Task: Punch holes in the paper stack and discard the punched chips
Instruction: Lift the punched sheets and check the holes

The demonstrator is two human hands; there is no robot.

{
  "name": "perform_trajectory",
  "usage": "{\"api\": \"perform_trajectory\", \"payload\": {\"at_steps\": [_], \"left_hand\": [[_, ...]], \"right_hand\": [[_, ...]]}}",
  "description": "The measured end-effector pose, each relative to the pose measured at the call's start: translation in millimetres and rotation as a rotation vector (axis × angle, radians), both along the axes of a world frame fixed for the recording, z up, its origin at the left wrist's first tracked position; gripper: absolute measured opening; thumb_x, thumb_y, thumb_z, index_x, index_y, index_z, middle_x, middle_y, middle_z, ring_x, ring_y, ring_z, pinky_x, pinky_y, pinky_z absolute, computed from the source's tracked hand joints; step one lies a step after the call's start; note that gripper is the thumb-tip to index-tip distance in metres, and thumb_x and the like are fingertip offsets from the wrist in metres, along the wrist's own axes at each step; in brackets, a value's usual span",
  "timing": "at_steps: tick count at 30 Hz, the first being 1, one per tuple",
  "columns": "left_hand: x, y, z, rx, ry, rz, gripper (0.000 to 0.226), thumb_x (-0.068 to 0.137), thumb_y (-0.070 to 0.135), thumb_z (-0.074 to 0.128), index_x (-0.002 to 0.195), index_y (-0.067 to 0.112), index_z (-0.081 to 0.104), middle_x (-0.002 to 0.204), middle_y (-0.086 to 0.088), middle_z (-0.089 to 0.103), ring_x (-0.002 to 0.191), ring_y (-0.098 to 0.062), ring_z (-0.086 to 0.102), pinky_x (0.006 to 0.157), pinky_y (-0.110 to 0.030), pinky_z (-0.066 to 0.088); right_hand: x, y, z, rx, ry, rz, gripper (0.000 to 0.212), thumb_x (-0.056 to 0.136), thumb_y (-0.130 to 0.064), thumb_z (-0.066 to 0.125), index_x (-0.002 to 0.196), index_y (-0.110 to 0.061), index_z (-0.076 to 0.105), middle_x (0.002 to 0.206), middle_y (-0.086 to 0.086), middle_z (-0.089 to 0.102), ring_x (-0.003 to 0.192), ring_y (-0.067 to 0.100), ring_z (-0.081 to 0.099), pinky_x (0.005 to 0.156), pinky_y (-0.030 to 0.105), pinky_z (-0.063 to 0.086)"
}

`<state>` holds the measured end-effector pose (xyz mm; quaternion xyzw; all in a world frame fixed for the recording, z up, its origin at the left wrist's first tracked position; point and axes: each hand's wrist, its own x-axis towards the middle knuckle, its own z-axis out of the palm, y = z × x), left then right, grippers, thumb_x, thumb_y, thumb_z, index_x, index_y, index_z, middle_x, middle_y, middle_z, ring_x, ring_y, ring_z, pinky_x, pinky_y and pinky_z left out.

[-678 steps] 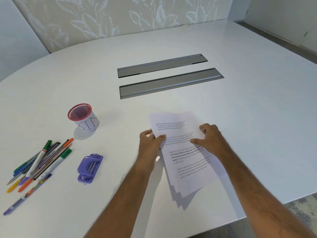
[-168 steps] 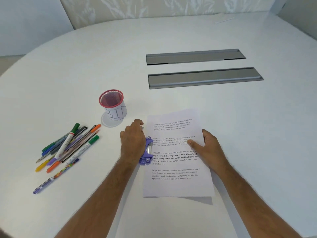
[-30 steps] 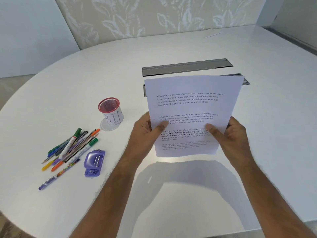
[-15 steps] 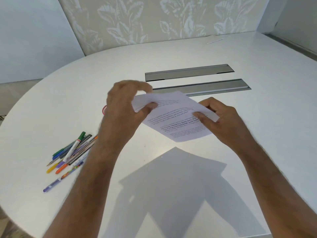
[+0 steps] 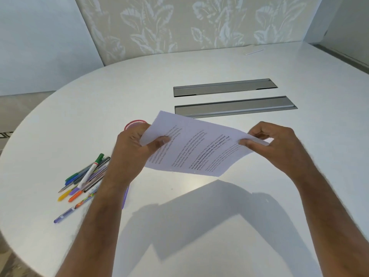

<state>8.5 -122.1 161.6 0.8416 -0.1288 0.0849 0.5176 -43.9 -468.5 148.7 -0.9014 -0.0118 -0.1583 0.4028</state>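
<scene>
My fingers [image 5: 157, 141] of the left hand [image 5: 131, 150] were closed on one edge of the paper stack [image 5: 191, 148], thumb pressed flat on the printed top sheet and the other fingers curled underneath, out of sight. My right hand [image 5: 277, 144] pinched the opposite edge, thumb on top near the corner, the remaining fingers folded under and behind the sheets. Between the two grips the stack hung clear of the table [image 5: 199, 226], turned nearly flat and skewed so that one corner pointed toward me and another pointed away toward the nearer of two grey slots [image 5: 235, 106] set into the tabletop. The printed lines ran diagonally across the top page. A broad shadow of the paper and my forearms lay on the white surface below.

Behind my left hand only the red rim of the mesh cup [image 5: 135, 122] showed. A loose scatter of pens [image 5: 83, 178] lay on the table to the left of my left forearm, well apart from the paper. A thin purple sliver of the hole punch [image 5: 125, 196] showed just beside that forearm, the rest of it hidden, resting on the table and touching neither hand.
</scene>
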Motion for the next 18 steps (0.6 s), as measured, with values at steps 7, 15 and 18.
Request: {"api": "perform_trajectory", "payload": {"at_steps": [7,15,18], "left_hand": [[1,6,-25,-0.205,0.115,0.064,0.011,0.087,0.023,0.081,0.094,0.03,0.078,0.083,0.021,0.079,0.067,-0.002,0.071,0.06,-0.016,0.055],[-7,-3,-40,-0.353,0.18,0.025,0.023,0.084,0.026,0.085,0.105,0.021,0.081,0.107,0.003,0.082,0.093,-0.029,0.078,0.084,-0.053,0.062],[-17,-11,-50,-0.369,0.193,0.047,0.024,0.081,0.031,0.085,0.103,0.023,0.081,0.106,0.005,0.082,0.09,-0.025,0.079,0.082,-0.05,0.064]], "right_hand": [[-6,-10,-19,0.355,-0.022,0.049,0.016,0.078,-0.018,0.087,0.077,-0.017,0.072,0.073,-0.005,0.071,0.067,0.009,0.059,0.062,0.019,0.046],[-8,0,-38,0.803,-0.052,0.082,0.029,0.075,-0.008,0.08,0.104,-0.013,0.077,0.108,0.001,0.082,0.094,0.018,0.078,0.083,0.029,0.062],[-10,0,-47,0.782,-0.028,0.057,0.029,0.078,-0.01,0.08,0.107,-0.012,0.077,0.114,0.002,0.081,0.1,0.022,0.078,0.084,0.031,0.062]]}}
